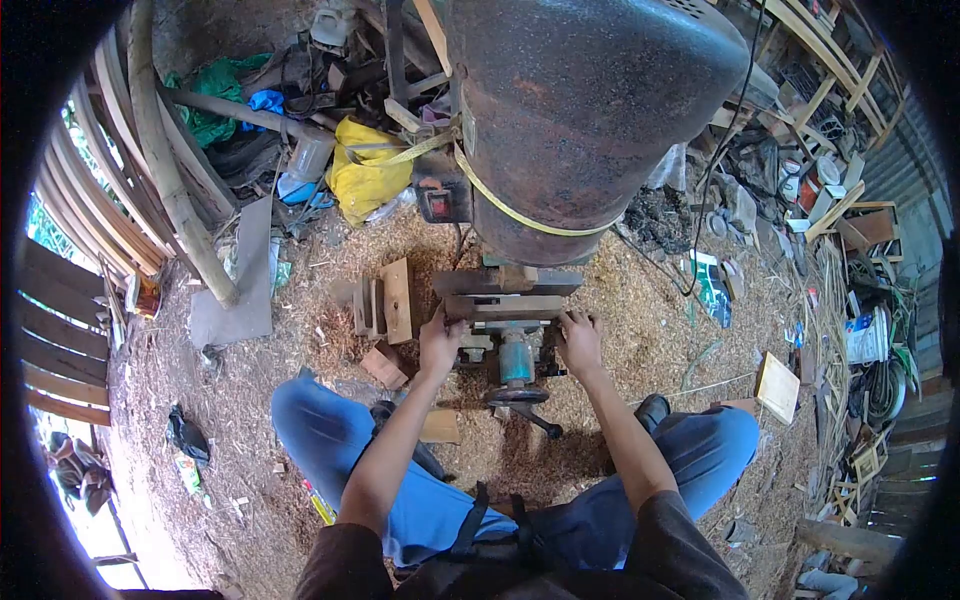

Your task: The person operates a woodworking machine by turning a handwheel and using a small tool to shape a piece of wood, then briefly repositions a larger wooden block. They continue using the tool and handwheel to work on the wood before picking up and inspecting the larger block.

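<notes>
Cut blocks [385, 305] already lie on the sawdust at the left, and both hands, left hand [440, 345] and right hand [580, 342], fingers curled round its ends, hold one board [505, 308] at the machine [515, 360], not set down yet.

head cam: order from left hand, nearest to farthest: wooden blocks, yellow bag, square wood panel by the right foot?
From the left hand:
1. Wooden blocks, just to its left on the sawdust.
2. Yellow bag, beyond it, up by the machine.
3. Square wood panel, far across, past the right hand.
</notes>
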A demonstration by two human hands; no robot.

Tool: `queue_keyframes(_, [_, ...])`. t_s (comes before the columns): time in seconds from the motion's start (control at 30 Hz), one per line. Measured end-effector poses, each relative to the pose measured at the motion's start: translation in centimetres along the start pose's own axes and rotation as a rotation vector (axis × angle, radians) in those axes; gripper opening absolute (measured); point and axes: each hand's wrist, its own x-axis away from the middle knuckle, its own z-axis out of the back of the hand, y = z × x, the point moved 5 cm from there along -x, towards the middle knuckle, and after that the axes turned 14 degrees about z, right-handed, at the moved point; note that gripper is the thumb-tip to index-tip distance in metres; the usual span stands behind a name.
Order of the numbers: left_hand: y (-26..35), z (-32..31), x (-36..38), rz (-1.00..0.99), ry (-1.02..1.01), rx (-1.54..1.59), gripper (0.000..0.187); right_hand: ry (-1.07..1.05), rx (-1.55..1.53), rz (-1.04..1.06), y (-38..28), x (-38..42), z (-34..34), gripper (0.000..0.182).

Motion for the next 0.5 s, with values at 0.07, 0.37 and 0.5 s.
queue_keyframes(0.07, [-0.4,-0.5,-0.1,0.096,-0.086,0.031,0.055,-0.055,0.016,-0.011,0.0,0.1,0.0,0.041])
queue_keyframes(0.37, [0.8,1.1,3.0,-0.038,0.123,-0.087,0.069,0.104,0.038,-0.2,-3.5,8.3,4.0,0.04])
queue_keyframes(0.5, [1.8,2.6,7.3,-0.046,0.092,-0.1,0.067,-0.109,-0.523,-0.337,-7.2,15.0,1.0,0.04])
